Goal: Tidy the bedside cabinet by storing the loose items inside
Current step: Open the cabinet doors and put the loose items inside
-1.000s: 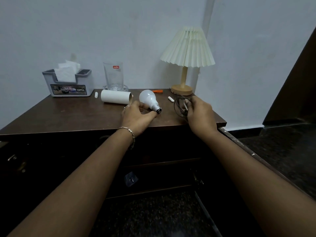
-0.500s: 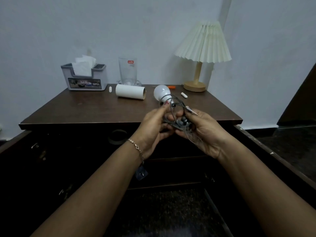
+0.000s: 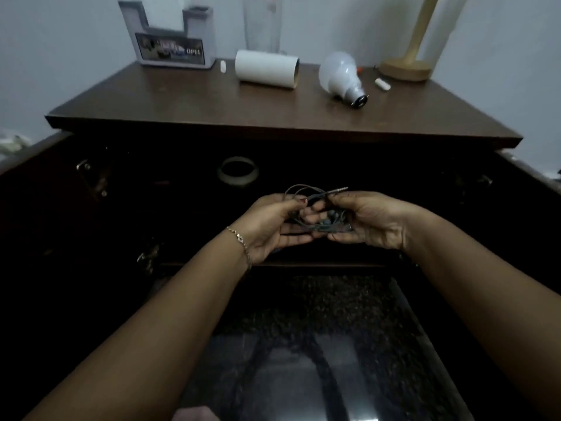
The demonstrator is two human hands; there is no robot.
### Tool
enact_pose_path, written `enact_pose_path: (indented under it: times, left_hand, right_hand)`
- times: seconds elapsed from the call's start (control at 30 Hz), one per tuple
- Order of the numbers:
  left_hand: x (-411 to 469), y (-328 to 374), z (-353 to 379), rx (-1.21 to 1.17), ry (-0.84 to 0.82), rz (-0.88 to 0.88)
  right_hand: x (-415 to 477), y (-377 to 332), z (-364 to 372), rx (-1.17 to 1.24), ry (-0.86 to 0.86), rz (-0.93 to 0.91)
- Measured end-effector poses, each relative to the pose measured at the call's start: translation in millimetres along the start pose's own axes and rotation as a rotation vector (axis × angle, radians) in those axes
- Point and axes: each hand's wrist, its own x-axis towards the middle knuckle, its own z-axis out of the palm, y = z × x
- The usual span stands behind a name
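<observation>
Earphones [image 3: 315,218] off surface now | left hand [image 3: 270,226], right hand [image 3: 373,221]: grip closed round the coil | cabinet shelf just behind grip.

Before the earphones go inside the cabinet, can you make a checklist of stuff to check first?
1. Both hands on the earphones: ok. The left hand and right hand pinch the bundle.
2. Wire gathered up: not ok. Loops and the plug stick out on top.
3. Cabinet doors open: ok.
4. Free room inside: cannot tell. It is too dark; only a ring shows.
5. Other loose things waiting: ok. The bulb and paper roll lie on the cabinet top.
</observation>
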Motion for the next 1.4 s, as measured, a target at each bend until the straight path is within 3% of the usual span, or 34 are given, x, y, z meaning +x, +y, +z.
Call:
enact_pose_path:
  times: [0.3,0.67,0.83,0.93,1.17,1.4]
  left_hand:
    - [59.7,3.1,-3.6,-0.042,0.231,-0.023]
    - [107.0,15.7,-26.3,-0.087,0.374,0.013]
    - [112.3,14.2,-34.1,-0.159,0.374,0.081]
    - [110.8,12.8,-37.2,-0.19,0.336,0.134]
    - [113.9,15.5,-40.0,0.031,0.304,0.125]
    - [116.4,15.8,-41.2,0.13,0.317,0.088]
  right_hand:
    - [55.0,-7.7,-10.8,0.075,0.162,0.054]
    - [116.0,-38.2,5.5,0.122,0.289,-0.047]
    - [144.5,-39.1,9.6,0.019,0.402,-0.123]
    - [157.5,-33.8,5.2,-0.181,0.465,-0.189]
    - [162.6,-33.6,10.7,-0.419,0.526,-0.305]
    - [173.0,-30.3,-6.7,-0.342,0.656,-0.299]
